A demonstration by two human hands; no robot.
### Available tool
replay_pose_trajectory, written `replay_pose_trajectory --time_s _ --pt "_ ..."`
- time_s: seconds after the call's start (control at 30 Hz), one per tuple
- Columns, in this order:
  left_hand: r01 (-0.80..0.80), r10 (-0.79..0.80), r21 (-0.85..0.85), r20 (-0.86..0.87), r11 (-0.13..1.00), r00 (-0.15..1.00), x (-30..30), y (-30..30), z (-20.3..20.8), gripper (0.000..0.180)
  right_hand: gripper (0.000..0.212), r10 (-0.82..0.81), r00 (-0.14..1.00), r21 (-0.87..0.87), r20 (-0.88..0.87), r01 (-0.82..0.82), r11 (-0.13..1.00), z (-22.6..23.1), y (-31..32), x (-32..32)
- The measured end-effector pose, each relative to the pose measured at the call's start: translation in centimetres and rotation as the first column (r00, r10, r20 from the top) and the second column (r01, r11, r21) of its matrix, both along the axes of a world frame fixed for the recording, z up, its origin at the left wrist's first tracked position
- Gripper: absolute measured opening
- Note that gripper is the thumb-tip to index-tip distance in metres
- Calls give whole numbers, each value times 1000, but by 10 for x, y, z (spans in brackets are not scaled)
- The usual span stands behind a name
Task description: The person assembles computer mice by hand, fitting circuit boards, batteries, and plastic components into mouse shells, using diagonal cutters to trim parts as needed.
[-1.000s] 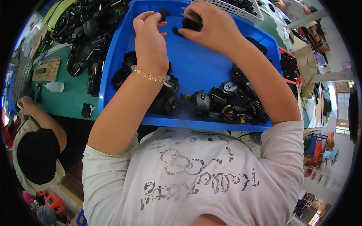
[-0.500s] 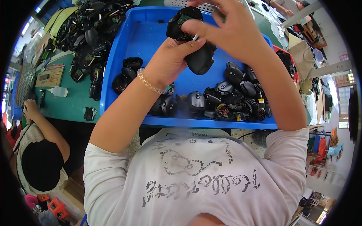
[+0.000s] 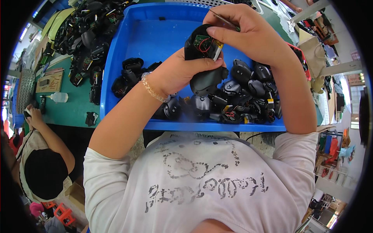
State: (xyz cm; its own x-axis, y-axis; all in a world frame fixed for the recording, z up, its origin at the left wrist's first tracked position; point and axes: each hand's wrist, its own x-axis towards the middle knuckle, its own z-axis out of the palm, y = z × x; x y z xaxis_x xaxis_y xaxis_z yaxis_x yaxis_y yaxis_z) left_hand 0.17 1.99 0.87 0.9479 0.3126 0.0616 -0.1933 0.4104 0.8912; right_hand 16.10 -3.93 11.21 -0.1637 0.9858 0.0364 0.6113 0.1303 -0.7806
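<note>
My left hand is closed around an opened black plastic housing. Its smooth rounded half hangs lowest; the upper half bares a green circuit board with a red wire and a small white-and-yellow part. My left thumb lies across the middle of it. At its upper right edge, my right hand has its thumb and fingers against the housing. A thin metal tool, perhaps tweezers, is held in that same hand and points up and left. The right fingertips are partly hidden.
Under my hands stands a blue tray with several similar black housings. A heap of opened housings covers the green table to the left, near a clear bottle. Another person sits at far left.
Both hands and the housing have come down and slightly right, nearer to me. The housing has turned so that its board and red wire show. The thin tool now shows in my right hand.
</note>
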Motion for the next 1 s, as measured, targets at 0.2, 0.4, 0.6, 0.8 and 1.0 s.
replay_pose_trajectory --time_s 0.2,0.4,0.6,0.8,1.0 --pt "46 -47 -40 -30 998 998 0 -2 3 31 9 -72 917 205 392 -11 979 9 -10 -8" --pt "-33 13 -149 -131 988 991 -4 -7 14 38 9 -149 766 294 625 -54 954 8 -17 -12" --pt "24 -22 2 -303 1000 953 -1 -10 7 33 10 134 534 -16 835 -219 976 26 -18 -18" --pt "140 -109 117 -242 983 964 -1 -15 -4 27 20 523 406 -533 749 -98 840 52 -3 -38" --pt "153 -183 -136 -248 979 951 3 -12 5 40 28 168 861 -133 480 -118 984 33 -21 -9"
